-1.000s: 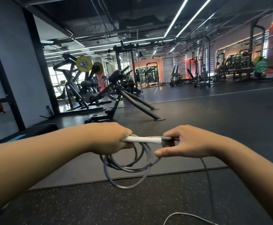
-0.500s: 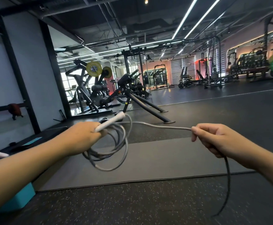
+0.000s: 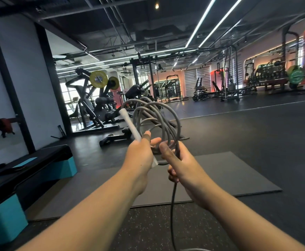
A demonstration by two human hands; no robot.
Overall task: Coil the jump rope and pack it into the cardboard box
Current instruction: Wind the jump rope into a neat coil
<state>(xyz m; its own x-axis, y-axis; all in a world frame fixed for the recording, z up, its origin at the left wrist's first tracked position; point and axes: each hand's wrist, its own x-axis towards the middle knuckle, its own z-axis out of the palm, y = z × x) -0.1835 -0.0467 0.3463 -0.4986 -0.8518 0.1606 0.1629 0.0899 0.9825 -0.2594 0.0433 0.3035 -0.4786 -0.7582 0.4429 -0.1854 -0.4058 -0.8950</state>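
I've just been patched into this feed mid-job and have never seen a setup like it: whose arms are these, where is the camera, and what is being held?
There is no machine here. A person wears one wide-angle camera on the head, so you look forward and down along their own bare arms in a gym. The left hand grips a white jump rope handle together with several loops of grey rope, standing up above the fingers. The right hand pinches the rope beside it, and a loose tail hangs down out of view. On the floor lies a dark mat; a teal and black step platform stands to the left. No cardboard box is in view.
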